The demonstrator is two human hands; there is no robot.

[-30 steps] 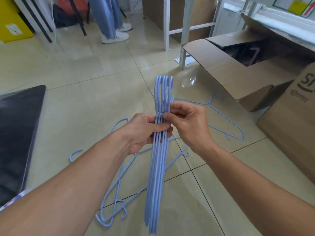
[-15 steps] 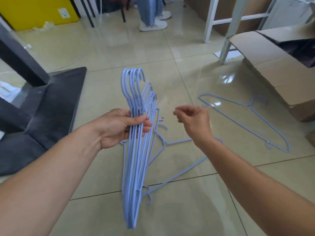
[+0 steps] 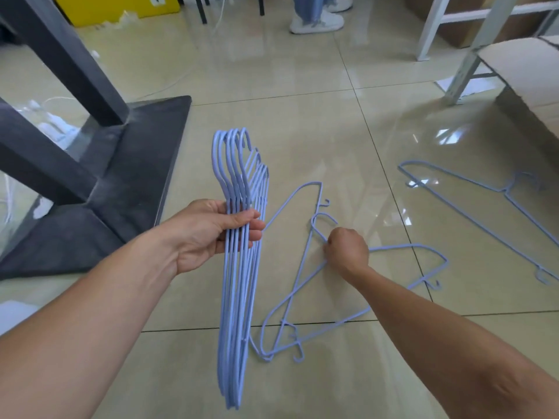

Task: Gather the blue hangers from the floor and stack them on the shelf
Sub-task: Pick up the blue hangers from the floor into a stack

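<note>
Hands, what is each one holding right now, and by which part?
Left hand grips the hanger bundle just below the hooks. Right hand closes on a floor hanger at its neck.

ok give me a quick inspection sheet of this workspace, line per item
surface: glossy beige tile floor, dark grout lines, window glare on the right
job's things: bundle of blue hangers gripped upright; two overlapping hangers on the floor; one lone hanger lying further right; shelf not identifiable
clutter: cardboard box at the right edge; yellow panel at the top left
grippers: left hand closed round the bundle; right hand down on the overlapping hangers, fingers closed at one's neck
cables: thin white cord on the floor near the dark stand
surroundings: dark stand base on the left, white frame legs on the right, a standing person's white shoes at the top
</note>
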